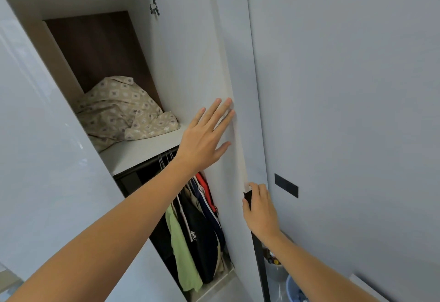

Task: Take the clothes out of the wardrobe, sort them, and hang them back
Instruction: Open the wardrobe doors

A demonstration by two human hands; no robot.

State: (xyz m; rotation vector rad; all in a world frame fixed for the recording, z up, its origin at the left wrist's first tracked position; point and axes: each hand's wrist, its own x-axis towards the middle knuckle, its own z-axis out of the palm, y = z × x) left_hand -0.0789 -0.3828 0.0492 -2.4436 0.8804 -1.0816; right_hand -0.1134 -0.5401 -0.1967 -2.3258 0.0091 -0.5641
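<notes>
Wardrobe door (197, 68) partly swung out. Left hand (204, 135) flat against its inner face, fingers straight and spread, gripping nothing. Right hand (260, 208) curled round the door's front edge at the dark handle (247, 198), fingers wrapped behind the edge.

Clothes (197, 232) hanging in the lower compartment, under the shelf (142, 151), bunched toward the right end of the rail (145, 166): a light green garment (182, 249) at the left of the bunch, dark ones in the middle, an orange-red one (206, 188) nearest the door. Long axes vertical, hems down, hanger hooks up over the rail, garments edge-on to the opening. Patterned beige cloth (123, 111) lying crumpled on the shelf above, toward its back left corner.

Probably light, limp fabric, sliding easily and prone to slipping off hangers if tugged low. Best taken at the hanger hooks or shoulders, several gathered together, lifted up off the rail and then drawn out. Crumpled cloth likely manageable only by scooping from beneath.
</notes>
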